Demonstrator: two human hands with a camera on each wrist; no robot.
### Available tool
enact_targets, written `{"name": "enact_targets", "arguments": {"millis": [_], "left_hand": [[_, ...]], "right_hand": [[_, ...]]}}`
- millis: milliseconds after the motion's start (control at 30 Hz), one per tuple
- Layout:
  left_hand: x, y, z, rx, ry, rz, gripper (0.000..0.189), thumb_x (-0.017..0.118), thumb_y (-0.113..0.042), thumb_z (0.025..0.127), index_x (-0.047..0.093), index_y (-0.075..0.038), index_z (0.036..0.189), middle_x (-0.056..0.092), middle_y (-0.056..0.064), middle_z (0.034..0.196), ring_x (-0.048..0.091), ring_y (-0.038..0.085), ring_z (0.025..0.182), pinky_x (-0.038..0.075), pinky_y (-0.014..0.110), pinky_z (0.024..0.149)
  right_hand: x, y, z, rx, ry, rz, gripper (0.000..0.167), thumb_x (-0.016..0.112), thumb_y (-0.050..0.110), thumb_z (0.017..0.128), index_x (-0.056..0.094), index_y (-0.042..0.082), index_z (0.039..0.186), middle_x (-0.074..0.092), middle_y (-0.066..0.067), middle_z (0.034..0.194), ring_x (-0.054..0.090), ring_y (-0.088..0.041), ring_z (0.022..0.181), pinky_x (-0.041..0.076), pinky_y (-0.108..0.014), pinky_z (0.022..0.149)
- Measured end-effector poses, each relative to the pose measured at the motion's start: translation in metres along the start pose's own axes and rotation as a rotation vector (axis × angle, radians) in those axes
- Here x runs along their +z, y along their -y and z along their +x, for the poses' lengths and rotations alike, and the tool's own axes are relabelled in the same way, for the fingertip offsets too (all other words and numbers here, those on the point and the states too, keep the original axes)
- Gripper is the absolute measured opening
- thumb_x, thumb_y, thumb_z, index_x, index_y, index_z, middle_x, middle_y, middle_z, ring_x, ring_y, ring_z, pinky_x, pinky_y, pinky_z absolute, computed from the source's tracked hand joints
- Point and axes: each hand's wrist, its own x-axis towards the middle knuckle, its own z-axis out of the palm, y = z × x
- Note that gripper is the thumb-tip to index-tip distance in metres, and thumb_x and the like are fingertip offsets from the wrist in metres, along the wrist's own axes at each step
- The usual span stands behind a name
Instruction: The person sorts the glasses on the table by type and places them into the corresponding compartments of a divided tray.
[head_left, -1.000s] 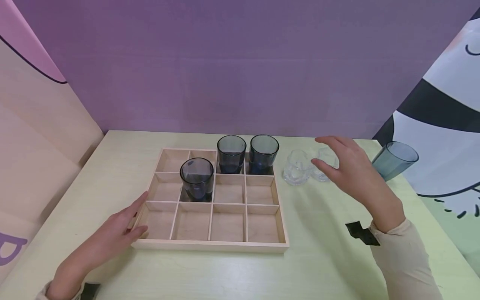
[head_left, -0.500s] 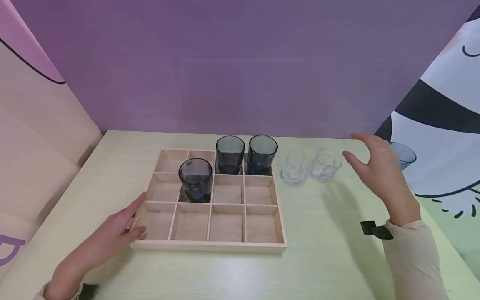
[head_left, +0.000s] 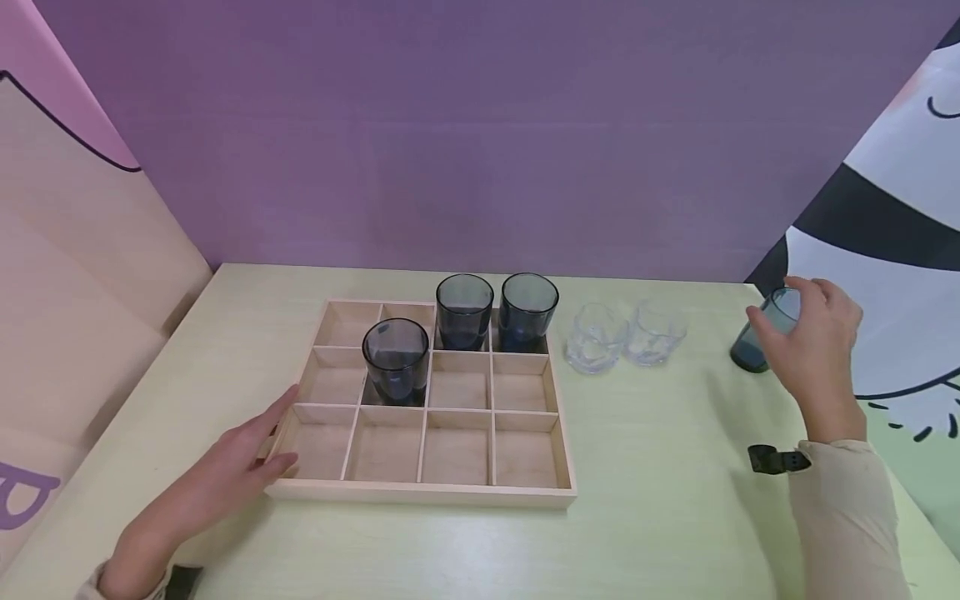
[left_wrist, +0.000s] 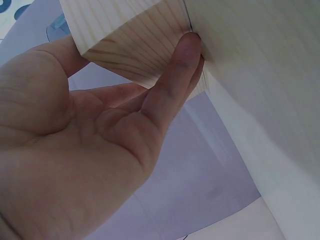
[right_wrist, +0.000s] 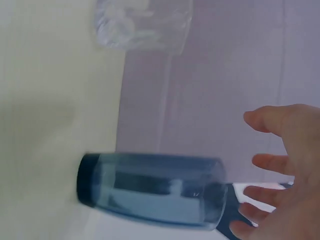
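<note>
My left hand (head_left: 236,458) grips the left side of a wooden compartment tray (head_left: 420,493). In the left wrist view, the thumb and fingers of my left hand (left_wrist: 95,130) lie on different faces of the tray's corner (left_wrist: 135,45). Three dark drinking glasses stand in the tray: one glass (head_left: 396,362) in the middle row, two along the back, one of them a glass (head_left: 463,312). At the right, my right hand (head_left: 813,354) hovers by a tall blue glass (head_left: 750,346). The right wrist view shows spread fingers apart from that glass (right_wrist: 155,190).
Two clear glasses, one of them a faceted glass (head_left: 595,342), the other a similar glass (head_left: 654,335), stand right of the tray on the pale table (head_left: 645,500). Behind the table hangs a purple backdrop (head_left: 480,142). The blue glass is near the table's right edge.
My right hand has moved right, from over the clear glasses to the top of the tall blue glass. My left hand has stayed at the tray's side.
</note>
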Motion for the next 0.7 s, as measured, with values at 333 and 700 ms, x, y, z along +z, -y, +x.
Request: {"name": "enact_targets", "arguments": {"millis": [333,700], "left_hand": [[-0.002,-0.005,0.0,-0.009,0.003,0.009,0.08,0.065,-0.013,0.097,0.015,-0.003,0.159,0.039,0.026,0.151,0.057,0.039,0.12,0.049,0.044,0.086],[-0.002,-0.002,0.001,-0.009,0.017,0.006,0.08,0.065,-0.013,0.098,0.014,-0.003,0.159,0.037,0.027,0.152,0.056,0.04,0.122,0.048,0.049,0.09]], "right_hand": [[0.004,-0.029,0.011,0.231,-0.04,0.089,0.092,0.059,0.049,0.094,0.01,0.007,0.16,0.004,-0.018,0.164,0.006,-0.037,0.149,0.016,-0.062,0.116],[0.029,-0.059,0.019,0.41,-0.055,0.331,0.105,0.068,0.052,0.088,-0.007,0.031,0.159,0.007,-0.002,0.167,0.013,-0.021,0.151,0.019,-0.043,0.12]]}}
